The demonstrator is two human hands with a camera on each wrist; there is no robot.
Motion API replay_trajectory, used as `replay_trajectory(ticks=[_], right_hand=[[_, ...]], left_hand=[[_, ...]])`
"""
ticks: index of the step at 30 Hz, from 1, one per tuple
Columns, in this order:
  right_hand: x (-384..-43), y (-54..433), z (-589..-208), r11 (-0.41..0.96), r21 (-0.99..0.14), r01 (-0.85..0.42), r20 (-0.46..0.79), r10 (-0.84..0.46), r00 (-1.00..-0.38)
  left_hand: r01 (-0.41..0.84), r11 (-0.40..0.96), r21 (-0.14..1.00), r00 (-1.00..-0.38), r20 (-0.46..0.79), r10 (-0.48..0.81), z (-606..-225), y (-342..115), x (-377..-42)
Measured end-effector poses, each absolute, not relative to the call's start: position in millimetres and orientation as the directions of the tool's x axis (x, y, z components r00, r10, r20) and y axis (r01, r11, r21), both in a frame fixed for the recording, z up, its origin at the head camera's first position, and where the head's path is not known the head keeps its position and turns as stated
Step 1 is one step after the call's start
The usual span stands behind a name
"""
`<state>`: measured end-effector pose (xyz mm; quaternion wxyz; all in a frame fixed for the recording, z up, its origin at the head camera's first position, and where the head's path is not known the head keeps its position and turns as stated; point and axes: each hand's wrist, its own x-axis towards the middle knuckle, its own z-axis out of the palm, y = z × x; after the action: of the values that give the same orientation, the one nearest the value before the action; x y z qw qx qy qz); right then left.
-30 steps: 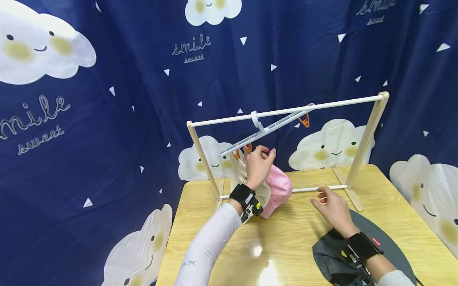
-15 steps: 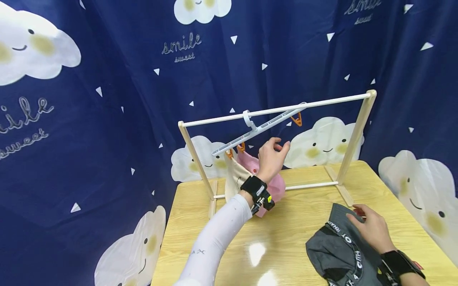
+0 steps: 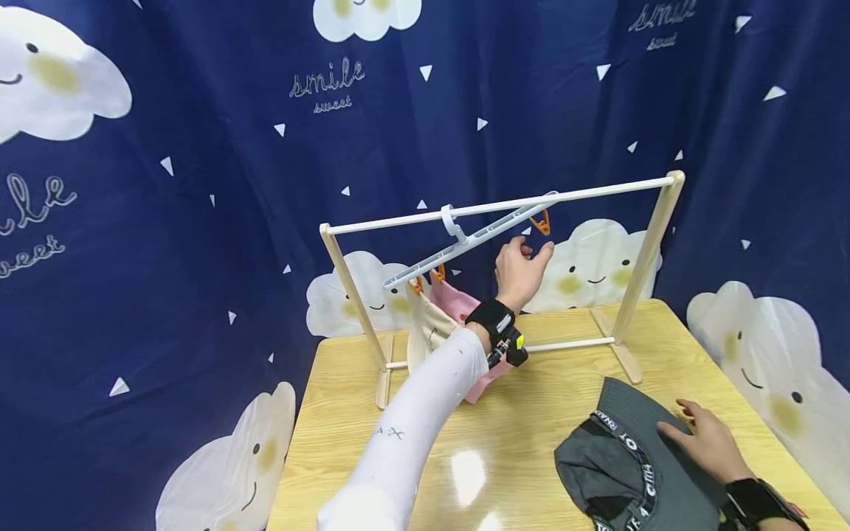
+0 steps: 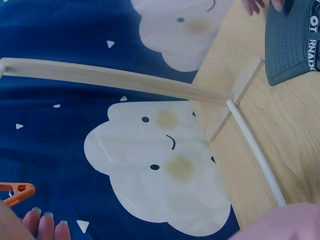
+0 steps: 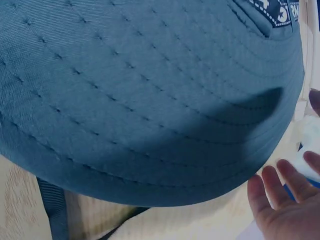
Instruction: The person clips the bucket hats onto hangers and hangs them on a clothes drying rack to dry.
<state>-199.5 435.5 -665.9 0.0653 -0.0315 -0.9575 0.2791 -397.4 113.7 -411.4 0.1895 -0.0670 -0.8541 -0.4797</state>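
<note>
My left hand (image 3: 521, 273) is raised just below an orange clip (image 3: 541, 223) at the right end of a pale blue hanger (image 3: 432, 262). Its thumb and fingers stand apart with nothing between them; the left wrist view shows the fingertips close under the clip. On the table lies a dark grey sun hat (image 3: 600, 468) with a lettered band and a wide stitched brim (image 5: 125, 100). My right hand (image 3: 707, 442) is at the brim's outer edge, fingers loosely bent and holding nothing. A cream cloth hat (image 3: 421, 335) and a pink one (image 3: 488, 383) hang from clips, partly behind my left arm.
The hanger hooks over the white top bar (image 3: 598, 193) of a wooden rack (image 3: 644, 265) standing on the table (image 3: 524, 435). A lower bar (image 3: 571, 344) joins the rack's feet. Behind hangs a navy curtain (image 3: 219, 243) with clouds.
My left hand has moved right, from in front of the hanging hats to below the free clip. My right hand has moved right and down to the sun hat's brim. The camera view has shifted slightly.
</note>
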Motion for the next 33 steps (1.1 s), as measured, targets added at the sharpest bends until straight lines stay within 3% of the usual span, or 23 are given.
replay_trajectory(ticks=[7, 19, 25, 33], right_hand=[[-189, 457, -683, 0.850, -0.514, 0.118, -0.027, 0.122, -0.992], [-209, 452, -677, 0.869, -0.484, 0.100, -0.021, 0.103, -0.995], [-219, 442, -676, 0.851, -0.507, 0.134, -0.081, 0.107, -0.991], [-221, 441, -678, 0.848, -0.507, 0.156, -0.079, 0.134, -0.988]], left_hand=[[0.275, 0.453, 0.848, -0.941, 0.334, -0.053, -406, 135, -405], [0.132, 0.448, 0.884, -0.941, 0.254, -0.223, -401, 139, -430], [0.059, 0.330, 0.942, -0.927, 0.174, -0.331, -407, 145, -434], [0.118, 0.159, 0.980, -0.912, 0.171, -0.374, -415, 160, -444]])
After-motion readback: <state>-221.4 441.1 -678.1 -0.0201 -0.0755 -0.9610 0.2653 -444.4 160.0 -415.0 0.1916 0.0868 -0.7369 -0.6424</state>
